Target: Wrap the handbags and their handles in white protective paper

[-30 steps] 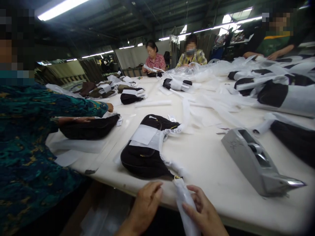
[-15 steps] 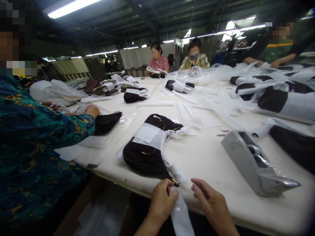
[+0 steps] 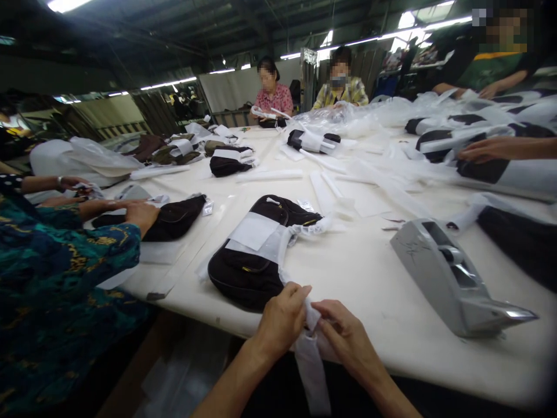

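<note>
Right hand is now joining left hand at five o'clock of black bag, both hands' fingers pinching white wrap, apparently working it two-handed.

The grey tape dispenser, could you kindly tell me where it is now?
In the head view, the grey tape dispenser stands at right on the white table, between the person's right hand and the black item at the right edge.
</note>
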Available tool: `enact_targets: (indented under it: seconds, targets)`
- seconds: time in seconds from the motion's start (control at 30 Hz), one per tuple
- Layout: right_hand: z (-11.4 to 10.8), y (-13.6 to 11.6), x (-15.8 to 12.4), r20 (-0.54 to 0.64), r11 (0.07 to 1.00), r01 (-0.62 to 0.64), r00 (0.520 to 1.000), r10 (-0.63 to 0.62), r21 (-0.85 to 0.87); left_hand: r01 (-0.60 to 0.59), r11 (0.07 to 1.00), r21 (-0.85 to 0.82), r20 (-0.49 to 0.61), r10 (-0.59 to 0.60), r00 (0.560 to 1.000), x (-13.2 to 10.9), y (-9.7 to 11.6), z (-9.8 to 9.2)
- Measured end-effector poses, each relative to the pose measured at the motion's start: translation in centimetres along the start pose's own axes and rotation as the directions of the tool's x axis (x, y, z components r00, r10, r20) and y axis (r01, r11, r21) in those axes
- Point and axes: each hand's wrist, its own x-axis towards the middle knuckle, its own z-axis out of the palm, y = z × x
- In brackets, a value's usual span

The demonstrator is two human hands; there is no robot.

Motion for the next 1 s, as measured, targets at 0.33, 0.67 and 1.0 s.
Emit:
enact_targets:
  seconds: [0.33, 0.67, 1.0]
  targets:
    - [0.7, -1.9, 1.0, 0.163, 0.817, -0.383, 0.924, 0.347, 0.431, 0.048, 0.983, -0.179, 0.029, -0.044, 0.999, -0.2, 0.2, -1.1]
    - [1.8, -1.9, 1.1, -0.031, 0.954, -0.174, 0.982, 0.187, 0.244, 0.198, 0.921, -0.336, 0.292, -0.098, 0.951, 0.6, -0.3, -3.1]
    - [2.6, -1.1, 0.9, 0.046, 0.822, -0.203, 0.976, 0.212, 0.532, 0.496, 0.64, -0.587, 0.424, -0.279, 0.862, 0.3, -1.4, -2.0]
